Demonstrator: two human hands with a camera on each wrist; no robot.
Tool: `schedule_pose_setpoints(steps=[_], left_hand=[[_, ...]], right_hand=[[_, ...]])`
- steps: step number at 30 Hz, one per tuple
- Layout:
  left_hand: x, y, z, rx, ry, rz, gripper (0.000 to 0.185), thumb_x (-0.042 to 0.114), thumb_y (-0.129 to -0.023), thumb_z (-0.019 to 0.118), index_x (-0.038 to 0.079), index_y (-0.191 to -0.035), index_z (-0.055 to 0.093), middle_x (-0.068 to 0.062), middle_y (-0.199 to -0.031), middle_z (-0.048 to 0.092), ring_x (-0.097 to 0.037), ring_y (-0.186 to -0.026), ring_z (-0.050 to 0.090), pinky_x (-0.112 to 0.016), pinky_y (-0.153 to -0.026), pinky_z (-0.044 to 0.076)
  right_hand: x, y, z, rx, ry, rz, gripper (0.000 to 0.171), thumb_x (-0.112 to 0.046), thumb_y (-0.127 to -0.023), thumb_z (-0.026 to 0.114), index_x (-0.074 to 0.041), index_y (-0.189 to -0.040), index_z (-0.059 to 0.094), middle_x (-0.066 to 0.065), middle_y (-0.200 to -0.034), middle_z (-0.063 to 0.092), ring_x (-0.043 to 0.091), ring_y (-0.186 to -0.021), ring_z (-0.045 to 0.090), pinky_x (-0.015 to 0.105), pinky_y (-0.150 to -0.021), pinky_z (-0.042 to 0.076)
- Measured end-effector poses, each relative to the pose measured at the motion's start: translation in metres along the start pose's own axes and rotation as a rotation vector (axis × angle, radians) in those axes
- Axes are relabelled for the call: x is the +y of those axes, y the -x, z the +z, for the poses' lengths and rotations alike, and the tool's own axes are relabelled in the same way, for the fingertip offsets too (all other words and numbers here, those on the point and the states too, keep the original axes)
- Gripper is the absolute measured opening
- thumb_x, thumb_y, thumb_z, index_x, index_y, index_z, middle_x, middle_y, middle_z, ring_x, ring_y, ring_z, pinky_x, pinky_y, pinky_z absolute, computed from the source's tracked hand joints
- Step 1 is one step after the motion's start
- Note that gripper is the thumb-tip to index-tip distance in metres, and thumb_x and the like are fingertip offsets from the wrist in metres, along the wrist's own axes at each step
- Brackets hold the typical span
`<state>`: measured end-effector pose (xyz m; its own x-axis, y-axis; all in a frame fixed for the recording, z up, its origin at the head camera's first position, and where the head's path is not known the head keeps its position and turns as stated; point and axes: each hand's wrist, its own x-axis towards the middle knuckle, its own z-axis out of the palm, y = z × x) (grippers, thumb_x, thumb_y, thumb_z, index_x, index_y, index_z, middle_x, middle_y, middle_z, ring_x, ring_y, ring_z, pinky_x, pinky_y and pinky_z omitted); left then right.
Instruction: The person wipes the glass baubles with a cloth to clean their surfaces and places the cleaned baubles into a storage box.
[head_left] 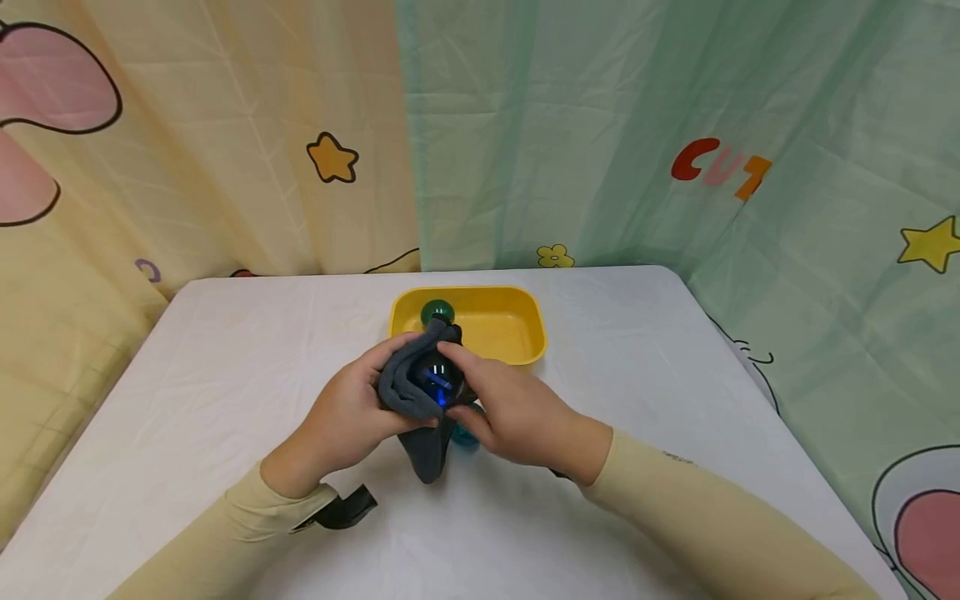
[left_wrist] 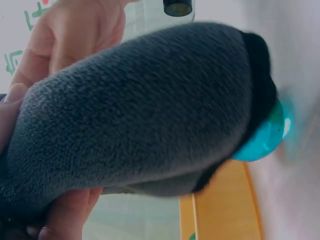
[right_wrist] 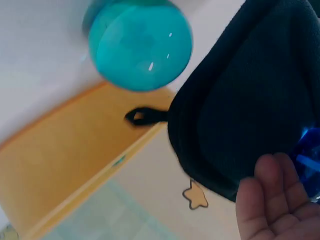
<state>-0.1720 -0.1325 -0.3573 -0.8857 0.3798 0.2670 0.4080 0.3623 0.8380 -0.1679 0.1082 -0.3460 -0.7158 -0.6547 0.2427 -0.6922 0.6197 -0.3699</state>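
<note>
Two bare hands are seen, the left hand and the right hand. Both forearms are covered by long, close-fitting, pale yellow sleeves ending at the wrists. A black strap is noted below the left cuff. A small dark mark is seen on the right sleeve. No rings are observed.

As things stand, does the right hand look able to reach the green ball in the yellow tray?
Probably yes: the green ball lies uncovered just beyond the right hand, though that hand now holds the blue ball.
</note>
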Motion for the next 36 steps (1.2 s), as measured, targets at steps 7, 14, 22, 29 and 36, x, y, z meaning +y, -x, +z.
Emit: schedule_pose_setpoints(steps=[7, 14, 22, 29, 36], left_hand=[[0.0020, 0.0006, -0.0027, -0.014, -0.005, -0.009, 0.085, 0.018, -0.078, 0.095, 0.019, -0.152, 0.054, -0.008, -0.144, 0.067, -0.027, -0.127, 0.068, -0.042, -0.102, 0.058], [0.0011, 0.0015, 0.0001, -0.021, -0.041, 0.033, 0.086, 0.016, -0.076, 0.096, 0.020, -0.152, 0.055, -0.007, -0.139, 0.070, -0.026, -0.128, 0.067, -0.036, -0.101, 0.057], [0.0005, 0.0000, 0.0012, -0.002, -0.003, 0.003, 0.085, 0.013, -0.078, 0.095, 0.015, -0.152, 0.053, -0.010, -0.144, 0.066, -0.027, -0.122, 0.071, -0.039, -0.098, 0.061], [0.0019, -0.0007, 0.0004, 0.000, 0.010, -0.019, 0.084, 0.014, -0.079, 0.094, 0.016, -0.152, 0.053, -0.012, -0.147, 0.064, -0.028, -0.122, 0.071, -0.041, -0.098, 0.061], [0.0031, -0.0008, -0.0005, 0.010, -0.018, 0.014, 0.084, 0.015, -0.077, 0.096, 0.018, -0.151, 0.055, -0.009, -0.142, 0.068, -0.026, -0.125, 0.069, -0.033, -0.101, 0.058]], right_hand=[[0.0008, -0.0015, -0.0021, 0.076, 0.156, -0.047, 0.065, -0.027, -0.097, 0.077, -0.006, -0.151, 0.048, 0.005, -0.113, 0.076, 0.018, -0.095, 0.072, 0.031, -0.090, 0.062], [-0.0004, 0.0001, -0.0005, -0.020, -0.381, 0.180, 0.040, -0.027, -0.107, 0.064, -0.004, -0.139, 0.055, -0.002, -0.083, 0.066, 0.012, -0.070, 0.057, 0.024, -0.062, 0.052], [-0.0033, 0.0010, 0.0010, 0.094, -0.062, 0.017, 0.062, -0.034, -0.104, 0.068, -0.010, -0.157, 0.046, 0.007, -0.119, 0.063, 0.015, -0.096, 0.060, 0.026, -0.086, 0.058], [-0.0016, 0.0004, -0.0007, 0.222, 0.264, -0.202, 0.063, -0.021, -0.093, 0.083, -0.017, -0.150, 0.055, 0.009, -0.107, 0.066, 0.019, -0.090, 0.063, 0.027, -0.080, 0.059], [-0.0033, -0.0014, -0.0023, 0.011, -0.271, 0.127, 0.064, -0.025, -0.102, 0.071, -0.005, -0.155, 0.041, 0.007, -0.122, 0.071, 0.014, -0.099, 0.068, 0.029, -0.090, 0.062]])
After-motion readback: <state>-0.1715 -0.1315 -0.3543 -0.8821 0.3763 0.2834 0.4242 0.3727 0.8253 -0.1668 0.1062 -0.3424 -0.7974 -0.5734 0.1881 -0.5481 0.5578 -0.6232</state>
